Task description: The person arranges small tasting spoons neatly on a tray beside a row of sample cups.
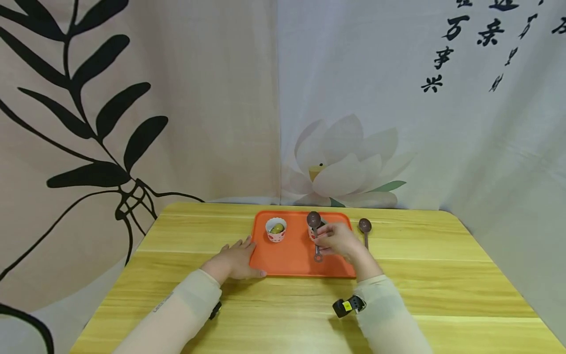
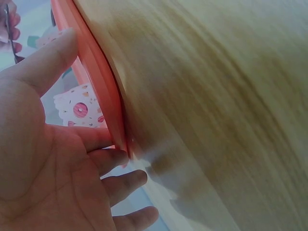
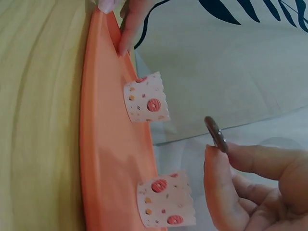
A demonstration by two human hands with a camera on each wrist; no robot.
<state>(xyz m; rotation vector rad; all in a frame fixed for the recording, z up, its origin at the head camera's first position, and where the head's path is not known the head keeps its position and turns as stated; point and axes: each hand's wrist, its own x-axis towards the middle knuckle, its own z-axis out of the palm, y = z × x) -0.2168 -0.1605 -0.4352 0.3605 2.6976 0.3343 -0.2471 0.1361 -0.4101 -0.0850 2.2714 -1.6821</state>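
My right hand (image 1: 338, 241) pinches the handle of a brown spoon (image 1: 313, 220) between thumb and fingers. The spoon's bowl points away from me, above the right part of an orange tray (image 1: 292, 260). In the right wrist view the handle's ring end (image 3: 216, 134) sticks out past the fingertips. A patterned paper cup (image 1: 311, 233) stands under the spoon, partly hidden by it and the hand. Another patterned cup (image 1: 276, 237), holding yellow-green pieces (image 1: 277, 228), stands at the tray's back left. My left hand (image 1: 236, 260) rests with spread fingers against the tray's left front corner.
A second brown spoon (image 1: 364, 226) lies on the wooden table (image 1: 442, 275) just right of the tray, its handle partly behind my right hand. A printed curtain (image 1: 221, 98) hangs behind the table's far edge.
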